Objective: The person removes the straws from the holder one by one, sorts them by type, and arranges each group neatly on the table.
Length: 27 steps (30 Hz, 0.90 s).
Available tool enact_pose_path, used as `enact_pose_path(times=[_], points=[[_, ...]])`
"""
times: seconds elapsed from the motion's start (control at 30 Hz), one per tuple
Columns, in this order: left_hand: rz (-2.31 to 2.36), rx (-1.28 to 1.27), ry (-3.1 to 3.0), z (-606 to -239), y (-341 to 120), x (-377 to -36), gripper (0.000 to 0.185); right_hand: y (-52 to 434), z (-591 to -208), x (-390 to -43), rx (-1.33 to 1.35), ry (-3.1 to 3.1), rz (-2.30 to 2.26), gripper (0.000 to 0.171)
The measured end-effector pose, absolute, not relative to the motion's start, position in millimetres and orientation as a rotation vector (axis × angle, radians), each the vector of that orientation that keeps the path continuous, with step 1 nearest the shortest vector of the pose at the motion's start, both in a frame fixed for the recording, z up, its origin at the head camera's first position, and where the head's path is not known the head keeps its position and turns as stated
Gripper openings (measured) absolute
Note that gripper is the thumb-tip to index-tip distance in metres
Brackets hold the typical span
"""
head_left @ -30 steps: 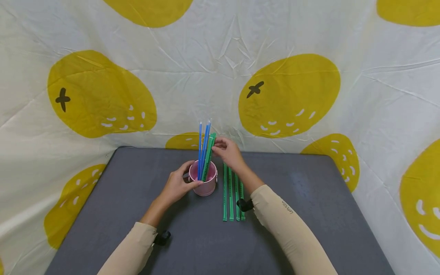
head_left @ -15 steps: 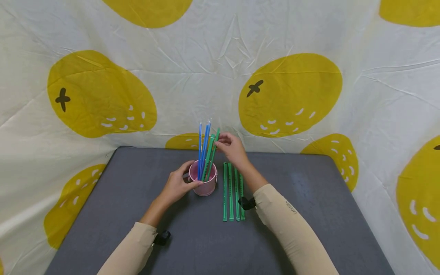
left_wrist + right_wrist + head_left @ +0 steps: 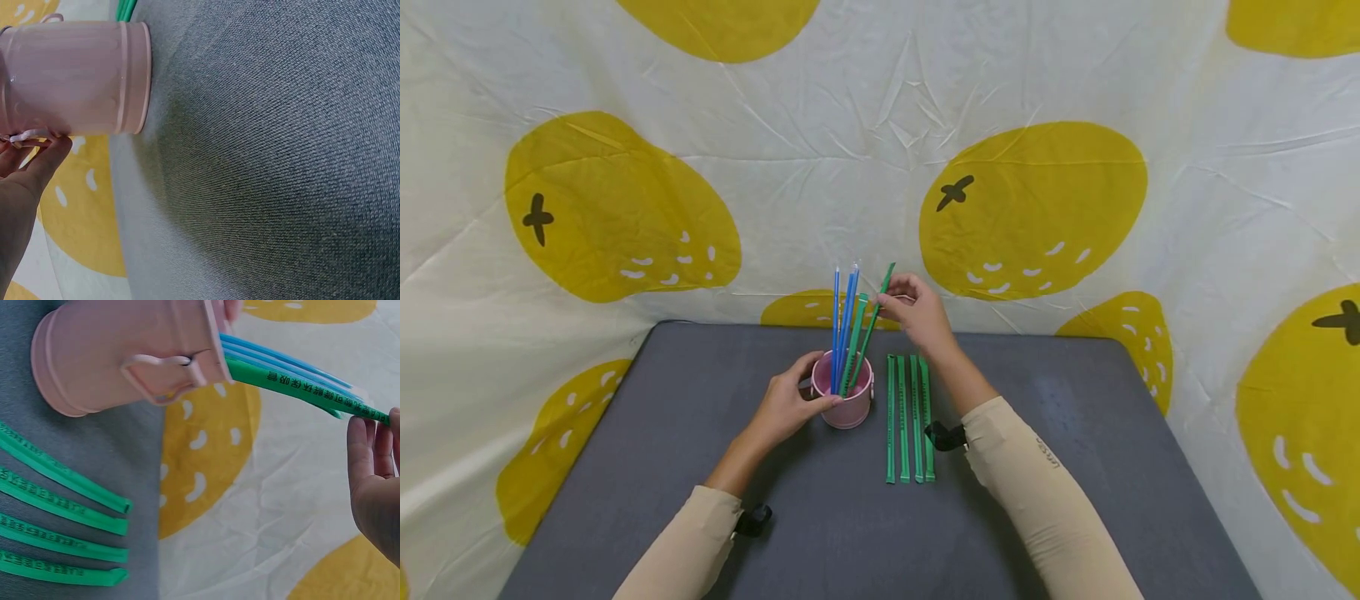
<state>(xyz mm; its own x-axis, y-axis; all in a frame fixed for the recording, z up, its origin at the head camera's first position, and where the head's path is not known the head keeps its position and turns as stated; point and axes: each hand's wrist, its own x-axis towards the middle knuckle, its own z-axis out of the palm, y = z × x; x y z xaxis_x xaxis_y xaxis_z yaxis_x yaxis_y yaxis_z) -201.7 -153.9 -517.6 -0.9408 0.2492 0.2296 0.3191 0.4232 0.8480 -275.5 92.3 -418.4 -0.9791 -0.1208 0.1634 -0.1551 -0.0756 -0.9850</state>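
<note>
A small pink bucket [image 3: 847,414] with side handles stands on the dark table. My left hand [image 3: 786,404] holds it steady, fingers behind the rim and thumb across the front. Blue straws [image 3: 848,321] in clear wrap lean inside it, beside one green-wrapped straw [image 3: 857,329]. My right hand [image 3: 919,312] pinches a second green-wrapped straw [image 3: 325,394] near its upper end. That straw slants up to the right, its lower end still within the bucket. In the right wrist view, dark printing runs along its wrapper.
Several green-wrapped straws [image 3: 902,417] lie side by side on the table [image 3: 820,525], right of the bucket and near my right wrist. A white cloth [image 3: 827,208] with yellow fruit prints hangs behind the table and along its sides.
My right hand has moved up and to the right, drawing its green straw away from the other green one and higher out of the bucket. The left hand and bucket have stayed put.
</note>
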Motion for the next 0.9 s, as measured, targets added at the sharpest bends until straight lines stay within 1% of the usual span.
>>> enact_pose_path(times=[0.33,0.57,0.9], points=[[-1.559,-0.519,-2.599,-518.2,-155.4,-201.0,0.081,105.3,-395.9,-272.6,0.392,-2.017,2.278,0.018],[-1.562,-0.516,-2.603,-518.2,-155.8,-201.6,0.081,117.7,-388.2,-275.7,0.415,-1.959,2.298,0.016],[-1.547,-0.518,-2.605,-517.1,-155.4,-200.5,0.081,133.4,-378.1,-276.7,0.382,-1.892,2.305,0.018]])
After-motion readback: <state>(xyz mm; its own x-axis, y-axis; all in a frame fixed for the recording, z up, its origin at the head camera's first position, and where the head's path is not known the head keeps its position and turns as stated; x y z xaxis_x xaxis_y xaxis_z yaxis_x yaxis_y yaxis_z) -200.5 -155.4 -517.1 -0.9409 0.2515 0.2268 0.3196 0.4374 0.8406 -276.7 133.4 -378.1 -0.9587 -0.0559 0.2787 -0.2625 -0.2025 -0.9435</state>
